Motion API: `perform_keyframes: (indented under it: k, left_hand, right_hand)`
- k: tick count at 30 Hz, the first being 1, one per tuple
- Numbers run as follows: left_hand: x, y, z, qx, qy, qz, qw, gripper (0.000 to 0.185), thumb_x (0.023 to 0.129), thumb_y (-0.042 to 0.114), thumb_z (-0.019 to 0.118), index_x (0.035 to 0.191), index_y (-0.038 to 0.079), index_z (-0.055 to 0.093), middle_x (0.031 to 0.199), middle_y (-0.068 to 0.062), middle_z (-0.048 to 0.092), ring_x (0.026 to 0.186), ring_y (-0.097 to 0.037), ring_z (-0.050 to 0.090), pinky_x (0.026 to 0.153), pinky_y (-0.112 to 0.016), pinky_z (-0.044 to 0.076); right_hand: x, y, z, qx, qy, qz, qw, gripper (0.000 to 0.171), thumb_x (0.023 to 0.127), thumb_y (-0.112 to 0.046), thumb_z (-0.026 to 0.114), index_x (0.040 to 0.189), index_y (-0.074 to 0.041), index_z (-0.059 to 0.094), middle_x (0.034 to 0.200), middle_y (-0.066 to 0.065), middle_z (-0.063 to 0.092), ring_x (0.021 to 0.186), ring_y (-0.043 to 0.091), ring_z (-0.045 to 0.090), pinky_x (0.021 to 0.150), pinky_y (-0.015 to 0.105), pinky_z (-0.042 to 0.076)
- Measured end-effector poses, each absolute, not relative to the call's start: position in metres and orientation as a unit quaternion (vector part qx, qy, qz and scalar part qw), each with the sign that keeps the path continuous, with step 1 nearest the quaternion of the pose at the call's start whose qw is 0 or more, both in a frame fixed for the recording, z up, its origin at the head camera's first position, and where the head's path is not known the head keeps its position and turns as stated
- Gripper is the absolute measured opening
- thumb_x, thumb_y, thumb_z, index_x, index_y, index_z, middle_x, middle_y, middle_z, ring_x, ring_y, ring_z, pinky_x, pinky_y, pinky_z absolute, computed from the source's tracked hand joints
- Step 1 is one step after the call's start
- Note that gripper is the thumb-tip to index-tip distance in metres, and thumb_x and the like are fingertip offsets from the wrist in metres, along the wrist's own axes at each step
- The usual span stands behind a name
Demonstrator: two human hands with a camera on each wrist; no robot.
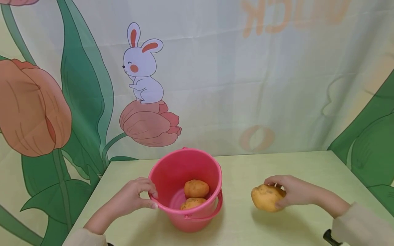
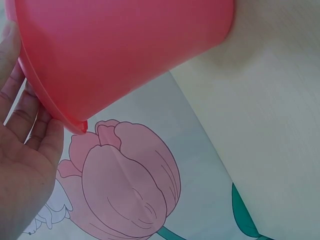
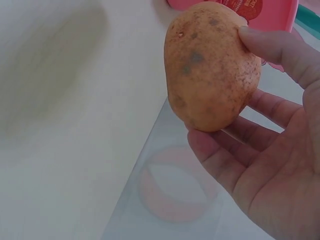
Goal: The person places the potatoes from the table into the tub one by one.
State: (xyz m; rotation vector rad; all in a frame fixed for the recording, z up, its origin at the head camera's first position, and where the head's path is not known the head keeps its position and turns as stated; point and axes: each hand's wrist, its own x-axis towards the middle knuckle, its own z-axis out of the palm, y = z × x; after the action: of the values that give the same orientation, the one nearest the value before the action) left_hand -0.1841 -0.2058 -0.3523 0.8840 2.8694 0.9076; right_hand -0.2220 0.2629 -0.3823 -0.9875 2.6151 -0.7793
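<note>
On the pale green desk (image 1: 277,164) in front of me stands a pink bucket (image 1: 187,191), and my left hand (image 1: 135,198) grips its rim, thumb outside and fingertips curled over the edge. I judge that hold is there to keep the light bucket from sliding or tipping. Two potatoes (image 1: 194,195) already lie at its bottom, touching each other. Its handle hangs down over the near side.

My right hand (image 1: 292,191) grasps a third potato (image 1: 266,197), well apart from the bucket on the right. From the right wrist view, my thumb presses one side and my fingers cradle the other, a firm hold on an awkward, round thing. I cannot tell whether it touches the desk.

A red label on the bucket shows in the right wrist view, but its writing is too small to read. Mirrored orange letters show through the backdrop curtain (image 1: 234,75), cut off at the top; I cannot make out the word.
</note>
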Motion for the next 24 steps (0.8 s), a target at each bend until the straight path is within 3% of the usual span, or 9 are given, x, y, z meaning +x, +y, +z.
perform_keyframes:
  k: [24]
  left_hand:
    - [-0.188,-0.207,-0.356,0.282,0.916,0.287,-0.002,0.021,0.065,0.039,0.073,0.075,0.022,0.064,0.082,0.013,0.058,0.088,-0.008,0.05,0.071,-0.021,0.048]
  right_hand:
    - [-0.227,0.247,-0.352,-0.35,0.906,-0.216,0.097,0.05,0.065,-0.018,0.073,0.109,-0.005,0.053,0.1,-0.002,0.057,0.087,0.011,0.051,0.072,0.023,0.046]
